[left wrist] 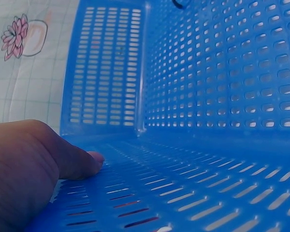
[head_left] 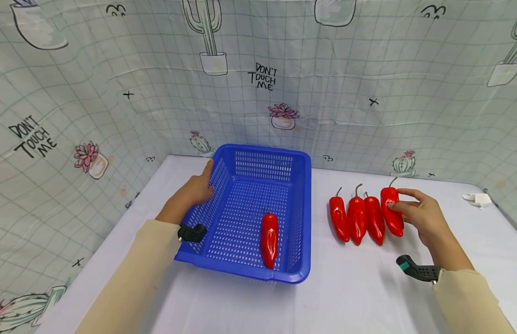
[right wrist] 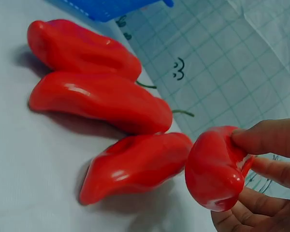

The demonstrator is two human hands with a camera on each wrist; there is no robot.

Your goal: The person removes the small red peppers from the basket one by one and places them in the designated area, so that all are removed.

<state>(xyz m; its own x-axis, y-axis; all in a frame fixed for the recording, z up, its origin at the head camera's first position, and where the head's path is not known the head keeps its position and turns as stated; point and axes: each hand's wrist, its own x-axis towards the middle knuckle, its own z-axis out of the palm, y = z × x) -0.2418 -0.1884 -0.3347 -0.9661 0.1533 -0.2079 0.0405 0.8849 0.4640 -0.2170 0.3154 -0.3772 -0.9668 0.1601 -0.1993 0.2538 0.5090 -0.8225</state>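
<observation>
The person's left hand (head_left: pixel 191 189) gripped the left wall of a blue basket (head_left: pixel 306 208), where one pepper (head_left: pixel 269 241) lay. The right hand (head_left: pixel 425 214) pinched a red pepper (head_left: pixel 394 223) just right of three more peppers (head_left: pixel 357 220) on the white table (head_left: pixel 346 292).

This is a cloth-screened tabletop workspace, its building impossible to tell, shown by the white tabletop (head_left: pixel 333 301) across the lower frame and the wrinkled grid-patterned fabric (head_left: pixel 158 60) behind and at left, printed with potted cacti (head_left: pixel 210 46) and "DON'T TOUCH ME" lettering (head_left: pixel 264 77).
</observation>
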